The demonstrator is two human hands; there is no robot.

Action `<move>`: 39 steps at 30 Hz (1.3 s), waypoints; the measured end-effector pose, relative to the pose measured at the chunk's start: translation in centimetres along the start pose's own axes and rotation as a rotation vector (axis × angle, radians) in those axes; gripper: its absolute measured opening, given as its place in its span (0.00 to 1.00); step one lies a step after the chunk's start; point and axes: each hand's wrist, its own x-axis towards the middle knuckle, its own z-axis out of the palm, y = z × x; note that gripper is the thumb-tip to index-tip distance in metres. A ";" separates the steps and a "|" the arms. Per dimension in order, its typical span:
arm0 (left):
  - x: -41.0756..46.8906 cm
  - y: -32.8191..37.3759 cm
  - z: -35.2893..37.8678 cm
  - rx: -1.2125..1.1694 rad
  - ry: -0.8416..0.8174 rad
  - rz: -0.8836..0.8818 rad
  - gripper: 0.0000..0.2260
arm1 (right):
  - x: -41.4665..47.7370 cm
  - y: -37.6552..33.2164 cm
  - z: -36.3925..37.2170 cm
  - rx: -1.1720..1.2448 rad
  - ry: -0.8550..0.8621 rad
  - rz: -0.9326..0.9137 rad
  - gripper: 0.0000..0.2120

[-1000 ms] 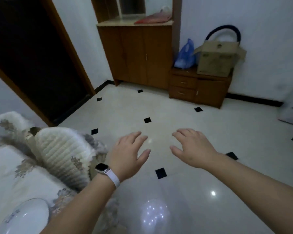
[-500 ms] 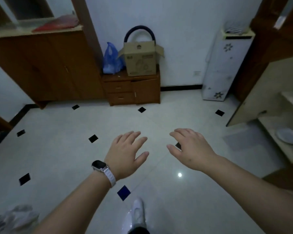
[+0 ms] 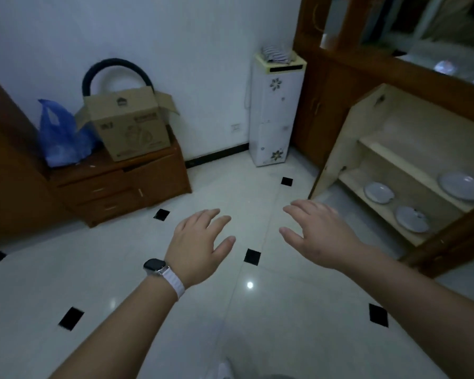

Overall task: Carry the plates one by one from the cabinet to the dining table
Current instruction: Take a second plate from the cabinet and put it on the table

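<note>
Cabinet [image 3: 422,124] runs off right frame edge.

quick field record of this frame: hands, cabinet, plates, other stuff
left hand: open, empty, over the floor; smartwatch on wrist
right hand: open, empty, the hand nearer the cabinet
cabinet: at right, door open
plates: three on the lower shelf, apart; large plate, left small plate, front small plate
task stage: no plate held or touched
other: cardboard box and blue plastic bag on low drawer unit
</note>
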 end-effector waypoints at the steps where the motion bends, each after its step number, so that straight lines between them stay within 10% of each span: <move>1: 1.6 -0.4 0.1 -0.010 -0.005 0.033 0.23 | 0.7 0.4 -0.3 0.002 0.013 0.042 0.27; 39: 52.3 31.0 19.6 0.016 -0.327 0.794 0.25 | 11.6 45.8 -3.7 0.182 0.160 0.807 0.26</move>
